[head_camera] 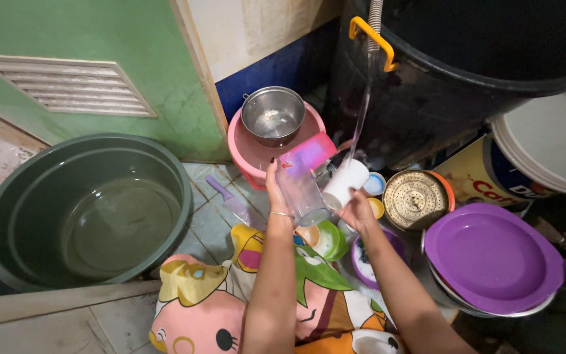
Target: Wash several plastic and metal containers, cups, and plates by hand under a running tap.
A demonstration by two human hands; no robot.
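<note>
My left hand grips a clear plastic container with a pink lid, tilted. My right hand holds a white cup beside it, under a thin stream of water falling from a hose at the rim of a large black barrel. Both hands are above a pile of small dishes on the floor. A bangle sits on my left wrist.
A big dark green tub of water stands at left. A steel pot rests in a pink basin. A purple plate, a metal strainer, white buckets and a green bowl crowd the right.
</note>
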